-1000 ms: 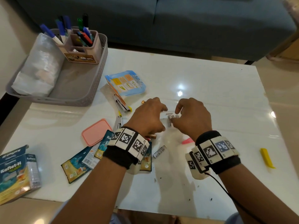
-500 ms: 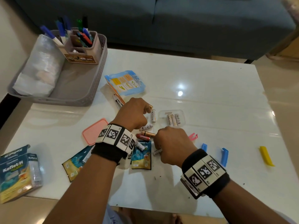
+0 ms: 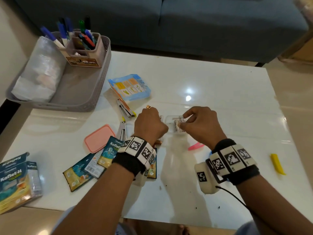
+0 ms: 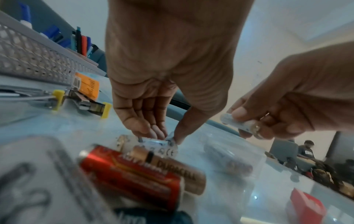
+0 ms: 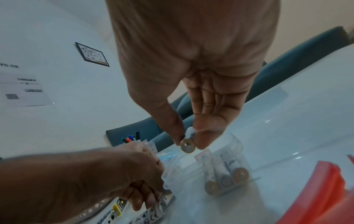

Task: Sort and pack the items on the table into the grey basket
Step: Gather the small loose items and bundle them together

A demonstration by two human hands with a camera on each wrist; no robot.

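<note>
Grey basket (image 3: 94,99) sits far left on table (image 3: 220,99); white battery (image 4: 159,144) on the table is pinched by left hand (image 3: 149,126); another battery (image 5: 188,142) is pinched by right hand (image 3: 199,124) above clear case (image 5: 229,163)

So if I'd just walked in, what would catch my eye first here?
Probably the two hands at the middle of the white table: the right hand pinches a small white battery above a clear plastic case already holding three, while the left hand picks at another on the tabletop. Next, the grey basket at far left, with its pot of coloured markers.
</note>
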